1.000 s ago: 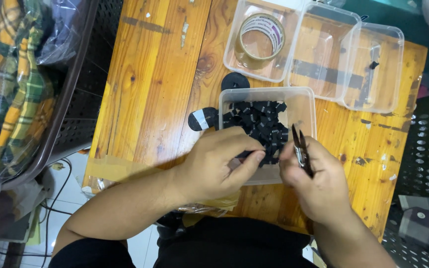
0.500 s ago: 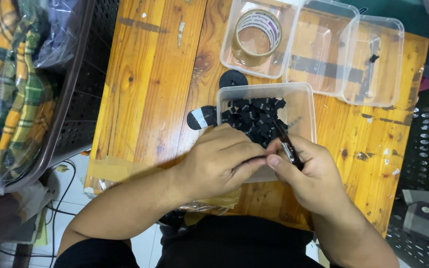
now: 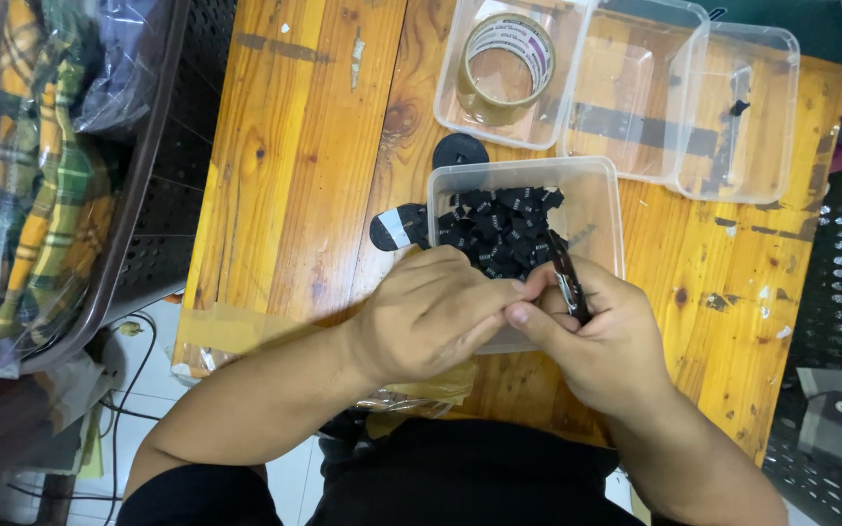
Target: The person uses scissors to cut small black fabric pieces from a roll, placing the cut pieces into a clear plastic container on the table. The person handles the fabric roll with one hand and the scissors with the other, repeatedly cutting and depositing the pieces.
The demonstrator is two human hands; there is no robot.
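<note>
A clear plastic tub (image 3: 601, 200) on the wooden table (image 3: 294, 156) holds several small black fabric labels (image 3: 499, 229). My right hand (image 3: 601, 336) grips a small dark metal tool (image 3: 567, 282), its tip pointing into the tub. My left hand (image 3: 431, 312) is closed over the tub's near edge, its fingertips meeting the right thumb. Whatever the left fingers pinch is hidden.
Three clear tubs stand at the table's far side; one (image 3: 499, 73) holds a roll of brown tape (image 3: 509, 54), another (image 3: 743, 117) a small black piece. Two black discs (image 3: 460, 151) (image 3: 397, 229) lie left of the tub. A bin of plaid cloth (image 3: 41, 175) stands left.
My right hand has drawn in toward the left until the fingertips meet, and the tool has tilted over the tub's near right corner.
</note>
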